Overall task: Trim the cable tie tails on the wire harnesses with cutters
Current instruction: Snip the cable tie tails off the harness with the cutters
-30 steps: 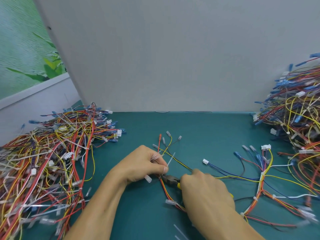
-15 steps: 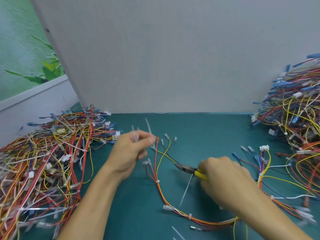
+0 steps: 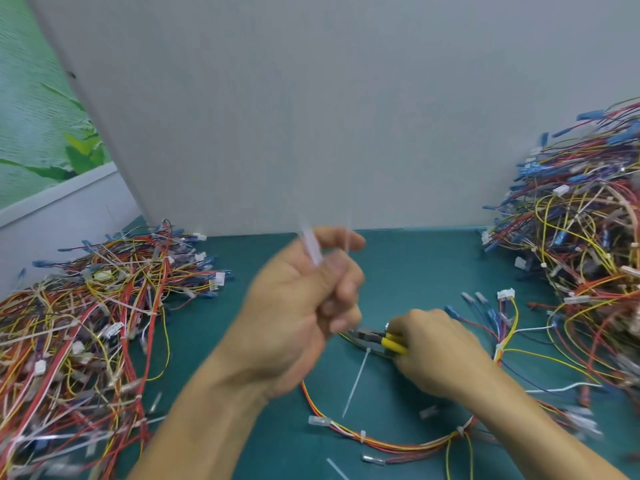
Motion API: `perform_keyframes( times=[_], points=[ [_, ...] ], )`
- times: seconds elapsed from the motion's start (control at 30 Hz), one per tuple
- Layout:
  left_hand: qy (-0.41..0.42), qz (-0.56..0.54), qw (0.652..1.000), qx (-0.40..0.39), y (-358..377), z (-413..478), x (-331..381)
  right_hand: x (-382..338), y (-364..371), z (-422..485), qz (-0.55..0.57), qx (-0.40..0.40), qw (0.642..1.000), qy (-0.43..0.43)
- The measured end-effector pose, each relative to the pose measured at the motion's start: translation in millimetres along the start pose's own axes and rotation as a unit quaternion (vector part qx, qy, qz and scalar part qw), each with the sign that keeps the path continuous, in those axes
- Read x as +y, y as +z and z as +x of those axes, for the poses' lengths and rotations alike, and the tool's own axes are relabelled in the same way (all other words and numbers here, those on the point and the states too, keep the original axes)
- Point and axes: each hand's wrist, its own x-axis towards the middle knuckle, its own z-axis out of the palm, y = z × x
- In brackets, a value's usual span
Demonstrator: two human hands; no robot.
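My left hand [image 3: 304, 313] is raised above the mat and blurred, its fingers curled round thin white cut tie tails [image 3: 311, 247] that stick up from it. Low on the mat, my right hand [image 3: 436, 351] grips the yellow-handled cutters [image 3: 384, 339], whose jaws point left at a wire harness [image 3: 391, 445]. That harness of red, orange and yellow wires curves across the green mat [image 3: 263, 427] in front of me. A long white tie tail [image 3: 356, 382] sticks out from it just below the cutter jaws.
A large pile of harnesses [image 3: 79, 334] covers the left of the mat and another pile [image 3: 581, 244] rises at the right. A grey panel [image 3: 311, 116] closes the back. A loose cut tail [image 3: 337, 470] lies near the front edge.
My left hand has lifted up and toward me, carrying the cut tails. My right hand with the cutters has shifted slightly left along the harness.
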Motion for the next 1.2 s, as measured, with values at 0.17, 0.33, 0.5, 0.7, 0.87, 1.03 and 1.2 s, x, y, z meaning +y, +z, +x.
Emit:
perform_keyframes(
  times=[0.17,0.33,0.5,0.7,0.87,1.03,1.2],
  points=[
    [-0.126,0.031,0.988,0.084,-17.6,10.1,-44.3,4.4,2.8,3.4,0.029,-0.002,1.0,0.008],
    [-0.129,0.15,0.972,0.129,-43.5,9.4,-62.4,10.6,-6.7,7.9,0.141,-0.053,0.988,0.034],
    [-0.054,0.455,0.886,0.067,-64.0,10.9,-68.9,15.1,-16.2,8.6,0.256,-0.096,0.961,0.033],
    [-0.053,0.521,0.852,-0.002,-65.4,9.7,-78.9,15.8,-18.3,7.4,0.332,-0.1,0.937,0.035],
    [-0.038,0.483,0.874,0.03,-69.1,12.7,-84.8,10.4,-17.3,5.9,0.327,-0.118,0.937,0.029],
    [-0.061,0.486,0.872,-0.01,-70.0,12.4,-86.0,7.4,-17.1,5.0,0.291,-0.126,0.948,0.015],
    [-0.087,0.511,0.855,-0.004,-71.5,15.7,-83.7,9.4,-23.3,5.1,0.27,-0.103,0.957,0.002]
  ],
)
